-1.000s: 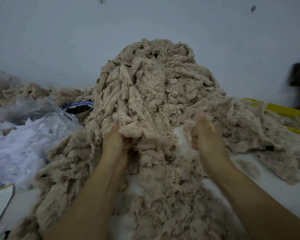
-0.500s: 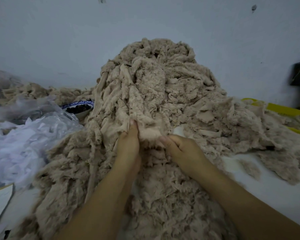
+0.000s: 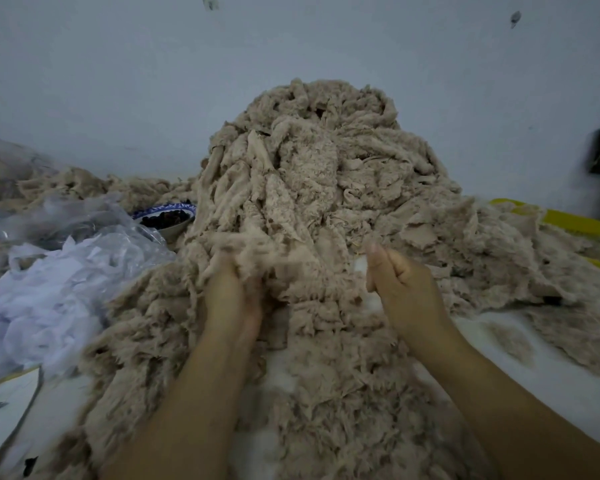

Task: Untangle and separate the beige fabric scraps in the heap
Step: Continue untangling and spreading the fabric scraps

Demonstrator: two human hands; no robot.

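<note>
The beige fabric scraps (image 3: 326, 188) are piled in a tall heap (image 3: 413, 216) against the pale wall (image 3: 118, 81), in the middle of a white table (image 3: 596, 400). Lower drifts are spread out to both sides and toward the viewer. The pieces are seen to be soft and fuzzy, with frayed edges. Long twisted strips are hung down the upper slope, while flat torn flakes are scattered over the right flank.

A crinkled clear plastic bag (image 3: 94, 237) with white cloth (image 3: 42, 299) is seen at the left. A blue-rimmed bowl (image 3: 167, 220) of dark contents is set just beside the heap, and a yellow rim (image 3: 575, 221) is shown at the right.

The left hand (image 3: 232, 299) is raised at the foot of the slope with its back toward the camera, its fingers buried in the scraps and closed on a tuft of them. The right hand (image 3: 409, 292) is held near it but apart, with fingers curled inward and thumb laid upright. Whether anything is pinched there cannot be told.
</note>
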